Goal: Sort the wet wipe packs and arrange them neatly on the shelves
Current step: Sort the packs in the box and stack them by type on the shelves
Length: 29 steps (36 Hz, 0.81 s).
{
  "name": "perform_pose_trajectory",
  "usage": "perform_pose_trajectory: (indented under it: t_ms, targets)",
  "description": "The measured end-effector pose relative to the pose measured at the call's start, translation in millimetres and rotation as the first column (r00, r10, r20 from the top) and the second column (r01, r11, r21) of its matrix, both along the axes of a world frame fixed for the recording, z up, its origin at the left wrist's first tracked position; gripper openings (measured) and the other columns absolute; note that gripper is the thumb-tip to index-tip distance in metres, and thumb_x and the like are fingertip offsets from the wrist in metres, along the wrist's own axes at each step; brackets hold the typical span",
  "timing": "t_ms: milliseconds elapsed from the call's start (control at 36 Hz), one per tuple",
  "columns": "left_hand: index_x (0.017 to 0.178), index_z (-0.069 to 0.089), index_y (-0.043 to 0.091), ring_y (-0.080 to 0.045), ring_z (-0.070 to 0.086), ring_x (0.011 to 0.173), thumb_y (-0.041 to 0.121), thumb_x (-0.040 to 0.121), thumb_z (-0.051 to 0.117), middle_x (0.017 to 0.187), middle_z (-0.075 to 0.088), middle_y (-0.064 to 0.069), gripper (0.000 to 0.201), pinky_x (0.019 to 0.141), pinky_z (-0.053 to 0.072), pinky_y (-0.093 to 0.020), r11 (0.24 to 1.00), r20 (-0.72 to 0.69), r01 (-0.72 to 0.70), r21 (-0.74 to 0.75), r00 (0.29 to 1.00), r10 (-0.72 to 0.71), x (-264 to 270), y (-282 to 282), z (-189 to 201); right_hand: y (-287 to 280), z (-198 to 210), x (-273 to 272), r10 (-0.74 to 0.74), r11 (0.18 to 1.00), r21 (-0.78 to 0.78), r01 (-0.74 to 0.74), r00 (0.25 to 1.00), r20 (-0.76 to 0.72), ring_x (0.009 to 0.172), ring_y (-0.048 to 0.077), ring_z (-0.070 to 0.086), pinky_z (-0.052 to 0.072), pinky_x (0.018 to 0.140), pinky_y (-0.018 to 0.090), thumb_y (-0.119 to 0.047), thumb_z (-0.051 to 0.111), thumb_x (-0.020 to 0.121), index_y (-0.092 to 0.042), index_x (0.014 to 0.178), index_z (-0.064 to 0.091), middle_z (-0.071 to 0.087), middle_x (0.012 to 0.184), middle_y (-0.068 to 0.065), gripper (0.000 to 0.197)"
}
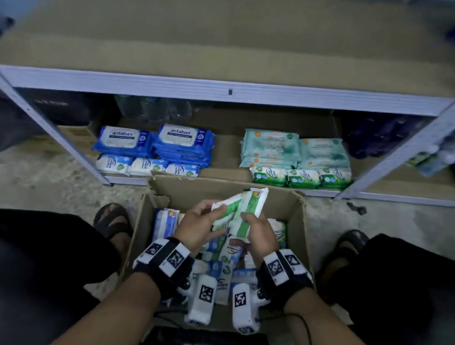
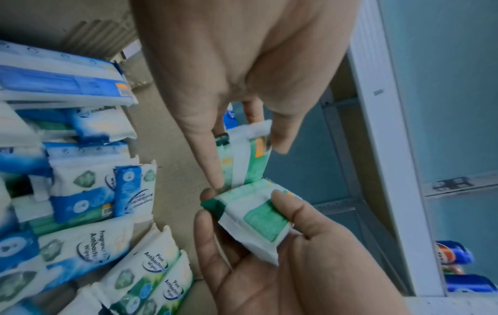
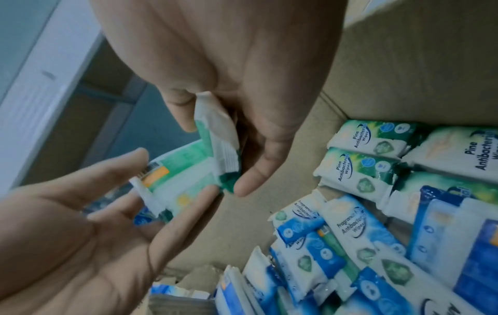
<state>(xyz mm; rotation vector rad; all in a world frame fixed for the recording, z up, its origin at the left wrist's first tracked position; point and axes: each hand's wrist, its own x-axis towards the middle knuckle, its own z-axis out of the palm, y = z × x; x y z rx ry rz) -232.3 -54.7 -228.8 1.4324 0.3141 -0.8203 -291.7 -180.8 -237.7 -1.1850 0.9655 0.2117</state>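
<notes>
Green-and-white wipe packs (image 1: 240, 211), two of them, are held above the open cardboard box (image 1: 296, 223), each in one grip. The left hand (image 1: 197, 229) holds one green pack (image 3: 179, 181) with nearly straight fingers behind it and the thumb on its front. The right hand (image 1: 260, 235) pinches the other green pack (image 2: 254, 221) between curled fingers and thumb. The two packs touch at one end, between the two grips.

Below the grips, inside the box, lie many loose packs (image 3: 358, 238), blue-and-white ones and green pine ones mixed together. Beyond the grips, on the lower shelf (image 1: 230, 150), stand sorted piles: dark blue packs (image 1: 155, 144) to the left with small blue-white packs (image 1: 147, 166) before them, pale green packs (image 1: 296, 151) to the right with small green packs (image 1: 302, 178) before them. The upper shelf (image 1: 225, 36) is further away, above these.
</notes>
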Motion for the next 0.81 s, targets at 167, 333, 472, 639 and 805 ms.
perform_pose_trajectory:
  t_ms: [167, 333, 472, 639, 805]
  targets:
    - [0.106, 0.072, 0.005, -0.019, 0.070, 0.102, 0.032, 0.088, 0.071, 0.108, 0.074, -0.006, 0.033, 0.089, 0.058, -0.043, 0.997, 0.004, -0.065, -0.048, 0.998, 0.066, -7.1, 10.7, 17.8, 0.4, 25.3, -13.8, 0.021, 0.998, 0.059, -0.028, 0.993, 0.114, 0.098, 0.036, 0.068, 0.056, 0.087, 0.053, -0.015, 0.055, 0.097, -0.020, 0.109, 0.063, 0.070, 0.106, 0.013, 0.015]
    - [0.119, 0.061, 0.010, -0.015, 0.065, 0.103, 0.007, 0.083, 0.075, 0.119, 0.064, -0.003, 0.039, 0.080, 0.058, -0.038, 0.995, 0.050, -0.078, -0.064, 0.995, 0.081, -7.1, 20.0, 18.4, 3.9, 38.1, -14.0, 0.190, 0.979, -0.104, -0.174, 0.968, 0.166, 0.097, 0.024, 0.070, 0.059, 0.081, 0.046, -0.032, 0.053, 0.097, -0.032, 0.116, 0.064, 0.071, 0.111, 0.002, 0.022]
    - [0.131, 0.054, 0.009, -0.026, 0.070, 0.101, -0.001, 0.068, 0.084, 0.117, 0.071, -0.005, 0.070, 0.072, 0.055, -0.034, 0.998, -0.025, 0.040, -0.049, 0.999, -0.041, 0.4, 28.4, 7.8, 3.9, 39.9, -16.8, 0.137, 0.990, -0.039, -0.133, 0.980, 0.146, 0.083, 0.022, 0.072, 0.057, 0.072, 0.039, -0.044, 0.041, 0.099, -0.020, 0.105, 0.071, 0.075, 0.095, 0.008, 0.039]
    - [0.130, 0.053, 0.014, -0.026, 0.068, 0.106, -0.004, 0.066, 0.084, 0.116, 0.071, -0.002, 0.074, 0.097, 0.051, -0.051, 0.997, -0.006, 0.072, -0.022, 0.997, -0.072, -3.3, 28.1, 5.1, 4.7, 31.8, -18.2, 0.118, 0.975, -0.202, -0.098, 0.989, 0.092, 0.087, 0.032, 0.065, 0.052, 0.078, 0.042, -0.049, 0.043, 0.089, -0.008, 0.082, 0.065, 0.070, 0.092, 0.019, 0.047]
    - [0.132, 0.054, 0.017, -0.024, 0.068, 0.106, -0.011, 0.072, 0.077, 0.119, 0.069, 0.000, 0.070, 0.085, 0.057, -0.041, 0.998, 0.027, 0.022, -0.067, 0.999, -0.021, -3.3, 29.3, 4.5, 0.2, 24.1, -15.4, 0.199, 0.950, -0.272, -0.152, 0.967, 0.156, 0.089, 0.023, 0.069, 0.055, 0.083, 0.045, -0.042, 0.065, 0.086, -0.015, 0.100, 0.068, 0.072, 0.098, 0.008, 0.031]
